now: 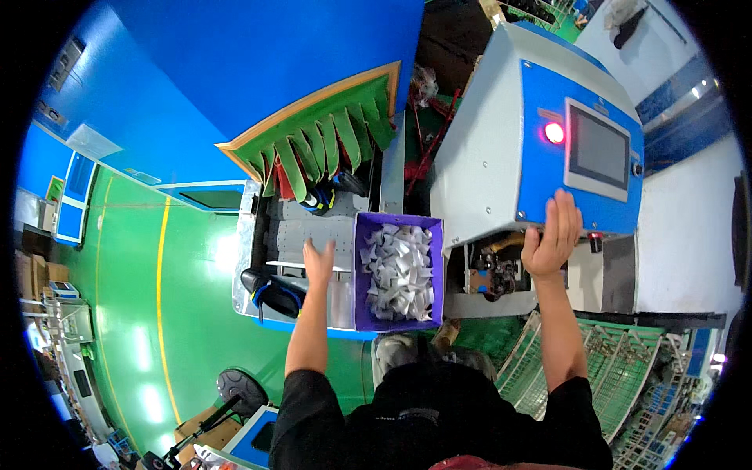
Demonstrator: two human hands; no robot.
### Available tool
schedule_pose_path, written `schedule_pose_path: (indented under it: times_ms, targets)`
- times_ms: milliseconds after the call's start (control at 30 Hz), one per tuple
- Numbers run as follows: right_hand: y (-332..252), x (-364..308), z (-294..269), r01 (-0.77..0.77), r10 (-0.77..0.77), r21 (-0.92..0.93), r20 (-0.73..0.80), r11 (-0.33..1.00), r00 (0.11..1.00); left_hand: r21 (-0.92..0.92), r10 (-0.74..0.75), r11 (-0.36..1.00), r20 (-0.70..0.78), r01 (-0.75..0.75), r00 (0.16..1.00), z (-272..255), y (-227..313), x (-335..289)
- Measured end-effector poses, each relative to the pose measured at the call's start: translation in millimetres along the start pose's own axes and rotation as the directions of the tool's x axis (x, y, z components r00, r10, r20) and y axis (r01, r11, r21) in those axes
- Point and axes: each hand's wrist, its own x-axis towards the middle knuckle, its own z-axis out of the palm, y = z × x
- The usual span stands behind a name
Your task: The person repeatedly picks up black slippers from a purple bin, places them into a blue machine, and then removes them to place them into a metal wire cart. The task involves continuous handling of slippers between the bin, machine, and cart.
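Observation:
My left hand is over the grey perforated conveyor bed, with its fingers apart and nothing in them. Just below it lies a black shoe with blue trim. Other black-and-blue shoes sit farther back, beneath a curtain of green strips. To the right of that hand stands a purple box full of white folded pieces, perhaps paper. My right hand has its fingers stretched out against the lower edge of the machine's blue front panel, below a screen and a glowing red light.
A large blue housing rises above the conveyor. Under the machine's head is a dark metal mechanism. Wire racks stand at lower right. A round black stool seat is at lower left, near the green floor's yellow line.

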Motion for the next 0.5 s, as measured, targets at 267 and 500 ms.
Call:
schedule_pose_path:
  times_ms: [267,500]
  targets:
    - [3.5,-7.1,36.1,0.097,-0.152,-0.278,-0.185,0.956,0.971,-0.161,-0.33,0.94,-0.21,0.301,0.92,84.4,22.4,175.4]
    - [6.0,-18.4,30.5,0.086,-0.129,-0.278,-0.141,0.957,0.982,-0.894,-0.215,0.083,0.416,0.441,0.884,-25.2,2.8,114.8]
